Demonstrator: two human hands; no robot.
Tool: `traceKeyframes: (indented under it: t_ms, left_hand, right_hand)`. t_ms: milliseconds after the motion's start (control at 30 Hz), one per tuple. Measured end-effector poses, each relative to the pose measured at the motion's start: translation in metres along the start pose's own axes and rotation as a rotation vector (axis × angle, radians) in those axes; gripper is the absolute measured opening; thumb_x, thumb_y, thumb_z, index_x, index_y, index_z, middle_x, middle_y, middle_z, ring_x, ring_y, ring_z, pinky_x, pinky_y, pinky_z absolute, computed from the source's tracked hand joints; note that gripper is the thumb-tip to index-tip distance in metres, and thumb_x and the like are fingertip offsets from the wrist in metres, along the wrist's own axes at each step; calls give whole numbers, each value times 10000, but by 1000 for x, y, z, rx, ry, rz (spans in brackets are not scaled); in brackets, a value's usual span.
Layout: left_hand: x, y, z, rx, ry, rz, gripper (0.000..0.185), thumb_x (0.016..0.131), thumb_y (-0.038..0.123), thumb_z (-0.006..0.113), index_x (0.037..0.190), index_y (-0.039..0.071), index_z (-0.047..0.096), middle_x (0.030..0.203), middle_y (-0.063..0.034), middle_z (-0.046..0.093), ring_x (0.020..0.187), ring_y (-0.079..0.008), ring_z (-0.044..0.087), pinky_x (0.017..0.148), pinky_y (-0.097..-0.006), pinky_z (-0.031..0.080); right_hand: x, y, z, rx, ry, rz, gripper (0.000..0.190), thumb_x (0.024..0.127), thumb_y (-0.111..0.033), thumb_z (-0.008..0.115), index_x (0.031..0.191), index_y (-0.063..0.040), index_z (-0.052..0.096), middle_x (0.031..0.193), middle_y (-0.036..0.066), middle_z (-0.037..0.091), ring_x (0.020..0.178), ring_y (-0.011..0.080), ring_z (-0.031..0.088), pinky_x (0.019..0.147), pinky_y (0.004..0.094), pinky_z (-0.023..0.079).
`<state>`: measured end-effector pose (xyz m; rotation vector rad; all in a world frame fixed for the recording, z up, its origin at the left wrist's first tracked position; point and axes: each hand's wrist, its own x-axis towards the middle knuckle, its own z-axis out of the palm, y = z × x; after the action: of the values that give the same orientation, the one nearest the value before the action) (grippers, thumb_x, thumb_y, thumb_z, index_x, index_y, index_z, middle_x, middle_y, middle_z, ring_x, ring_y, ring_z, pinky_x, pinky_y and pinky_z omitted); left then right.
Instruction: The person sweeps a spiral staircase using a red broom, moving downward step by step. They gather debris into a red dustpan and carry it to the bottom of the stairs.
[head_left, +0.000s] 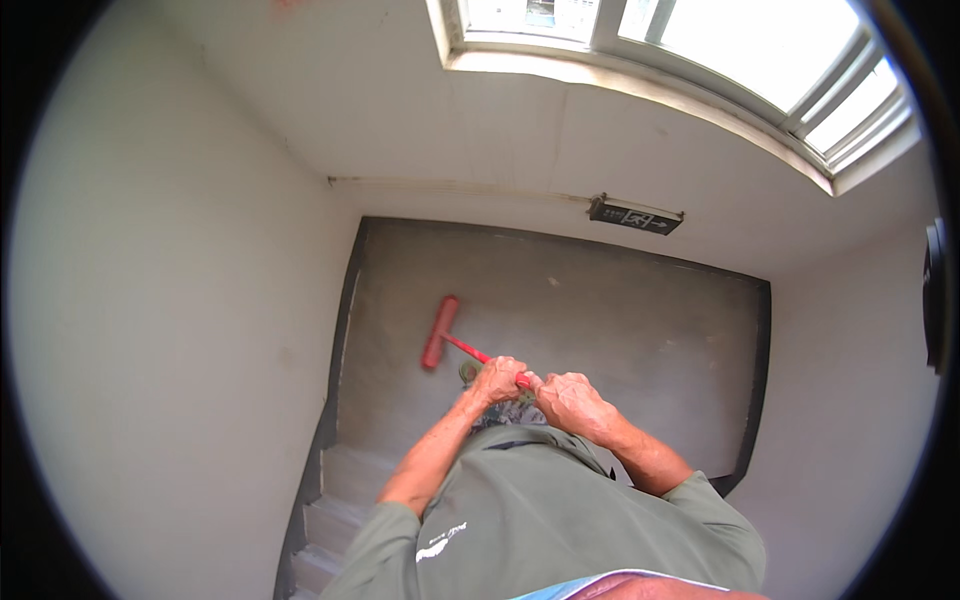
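A long-handled tool with a red handle runs from my hands down towards the floor at the left. Its wide red head lies crosswise over the grey landing floor; whether it is a broom or a mop is too blurred to tell. Around the shaft, my left hand is closed, nearer the head. My right hand grips the upper end of the same handle, just beside the left. Part of a shoe shows beneath my left hand, next to patterned trousers.
Stairs descend or rise at the lower left; which is unclear. White walls with a dark baseboard enclose the landing. An exit sign hangs low on the far wall under a window. A dark object is at the right wall.
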<state>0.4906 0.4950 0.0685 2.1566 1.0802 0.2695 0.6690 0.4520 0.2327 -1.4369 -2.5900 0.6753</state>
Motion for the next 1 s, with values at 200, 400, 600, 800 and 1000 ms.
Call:
traceKeyframes:
  t_ms: [200,400,600,800,1000]
  left_hand:
    - [-32,-85,2,-96,77,-136,178,711,199,638,655,30,641,705,-220,630,713,-409,636,665,-479,521]
    - [-24,-134,-10,-148,145,-214,126,694,140,616,661,22,647,707,-231,621,717,-432,622,648,-508,485]
    - [-9,-124,-22,-242,164,-266,126,676,135,599,694,28,662,749,-232,643,743,-422,635,690,-491,511]
    - [-12,-122,4,-180,224,-265,118,664,95,582,707,25,666,752,-223,655,751,-409,647,704,-488,516]
    - [-10,-124,15,-248,204,-313,107,635,88,600,702,37,665,698,-209,643,722,-404,649,668,-485,516]
  right_hand:
    - [58,0,59,122,-247,118,295,862,-167,619,1102,-21,529,772,212,632,744,395,637,647,512,501]
    - [132,-2,83,-55,-426,101,247,881,-217,583,1038,-34,531,805,208,661,790,399,652,700,507,516]
    - [150,-3,46,23,-422,241,318,850,-271,650,1081,-54,620,904,176,685,866,365,650,802,459,500]
    - [159,11,72,-91,-678,278,310,846,-295,627,1000,-26,638,867,195,682,864,350,663,811,449,508]
    - [168,27,78,-120,-846,187,378,847,-323,606,1042,1,608,1071,253,635,1041,386,604,880,468,481]
